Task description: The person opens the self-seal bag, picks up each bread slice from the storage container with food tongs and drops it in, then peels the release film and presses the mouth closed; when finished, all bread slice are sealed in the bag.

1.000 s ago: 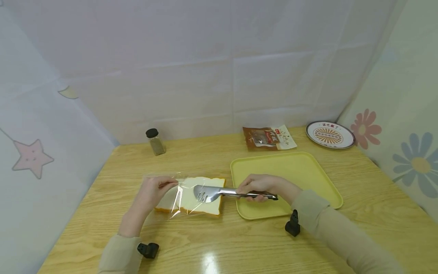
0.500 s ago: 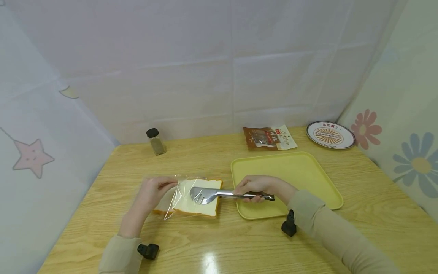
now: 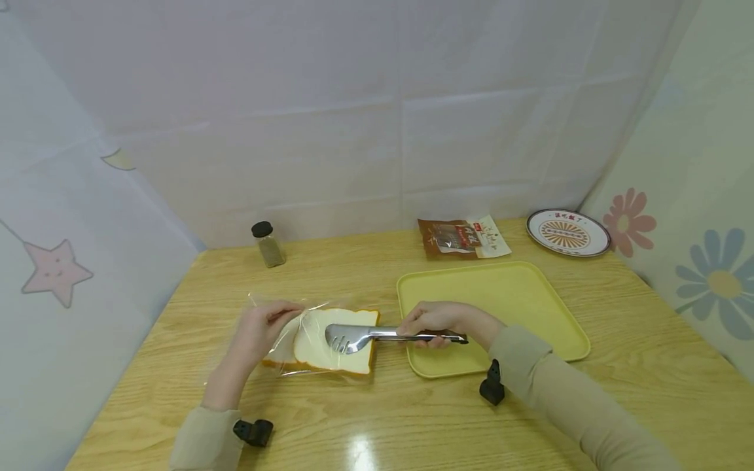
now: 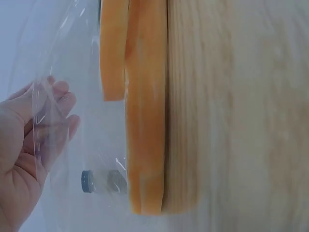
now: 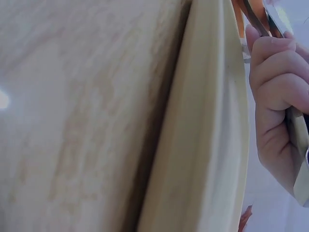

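Observation:
In the head view, two slices of bread lie overlapping on the table; the upper slice (image 3: 347, 316) sits further right than the lower slice (image 3: 281, 347). A clear plastic bag (image 4: 58, 63) surrounds the left part of the bread. My left hand (image 3: 262, 329) pinches this film above the bread's left end. With my right hand (image 3: 432, 322) I grip metal food tongs (image 3: 349, 336) by the handle. Their slotted blade lies flat over the upper slice; the other blade is hidden. Orange crust edges of both slices (image 4: 145, 125) show in the left wrist view.
A yellow tray (image 3: 495, 282) lies under and beyond my right hand. Behind stand a black-capped spice jar (image 3: 270, 248), a brown-and-white food packet (image 3: 462, 237) and a patterned plate (image 3: 568, 233) leaning on the backdrop. Cloth walls close off the back and sides.
My right hand, the tongs and the upper slice have shifted slightly left. The film's folds have moved left, over the lower slice. My left hand stays nearly in place.

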`<state>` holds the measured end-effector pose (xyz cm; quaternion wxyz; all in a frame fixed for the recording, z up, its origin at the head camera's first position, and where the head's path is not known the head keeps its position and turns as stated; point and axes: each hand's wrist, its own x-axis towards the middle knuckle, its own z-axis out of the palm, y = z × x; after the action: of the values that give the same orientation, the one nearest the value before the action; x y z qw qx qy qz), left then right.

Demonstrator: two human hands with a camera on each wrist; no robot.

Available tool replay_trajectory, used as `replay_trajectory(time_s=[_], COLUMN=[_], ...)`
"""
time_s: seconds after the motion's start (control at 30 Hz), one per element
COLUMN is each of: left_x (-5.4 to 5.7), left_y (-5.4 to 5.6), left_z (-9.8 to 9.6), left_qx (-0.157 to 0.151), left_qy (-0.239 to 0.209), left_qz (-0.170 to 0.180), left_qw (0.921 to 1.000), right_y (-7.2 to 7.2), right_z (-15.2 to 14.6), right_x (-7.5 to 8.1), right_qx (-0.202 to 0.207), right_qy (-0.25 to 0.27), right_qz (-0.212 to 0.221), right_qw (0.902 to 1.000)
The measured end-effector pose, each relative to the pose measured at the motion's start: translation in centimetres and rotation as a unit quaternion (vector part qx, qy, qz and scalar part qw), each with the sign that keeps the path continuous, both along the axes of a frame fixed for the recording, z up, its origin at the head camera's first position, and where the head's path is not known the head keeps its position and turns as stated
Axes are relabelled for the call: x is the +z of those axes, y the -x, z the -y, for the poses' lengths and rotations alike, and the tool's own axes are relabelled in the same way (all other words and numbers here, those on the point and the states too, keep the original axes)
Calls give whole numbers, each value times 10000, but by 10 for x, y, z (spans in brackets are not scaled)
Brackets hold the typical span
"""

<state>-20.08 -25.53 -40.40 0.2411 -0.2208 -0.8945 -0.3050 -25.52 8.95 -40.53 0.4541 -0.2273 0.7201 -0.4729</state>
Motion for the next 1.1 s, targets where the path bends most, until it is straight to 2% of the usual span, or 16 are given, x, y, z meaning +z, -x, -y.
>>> replay_trajectory(time_s=[0.1, 0.17, 0.33, 0.53, 0.83, 1.0, 1.1], left_x=[1, 1, 1, 2, 5, 6, 7], left_y=[0, 0, 0, -1, -1, -2, -3], left_z=[1, 0, -2, -3, 0, 0, -1], left_qx=[30, 41, -3, 52, 236, 317, 349], left_qy=[0, 29, 202, 245, 169, 180, 161], left_qz=[-133, -100, 184, 468, 340, 174, 201], left_qw=[9999, 9999, 9996, 9986, 9990, 9992, 9991], right_y=[1, 1, 1, 2, 3, 3, 2], right_z=[-1, 0, 5, 7, 4, 6, 7], right_x=[-2, -2, -2, -3, -4, -5, -5], right_qx=[-89, -59, 133, 96, 19, 14, -3], right_qy=[-35, 18, 251, 335, 306, 141, 96], right_qz=[25, 86, 245, 365, 388, 235, 188], right_qw=[10000, 9999, 9993, 9987, 9988, 9996, 9998])
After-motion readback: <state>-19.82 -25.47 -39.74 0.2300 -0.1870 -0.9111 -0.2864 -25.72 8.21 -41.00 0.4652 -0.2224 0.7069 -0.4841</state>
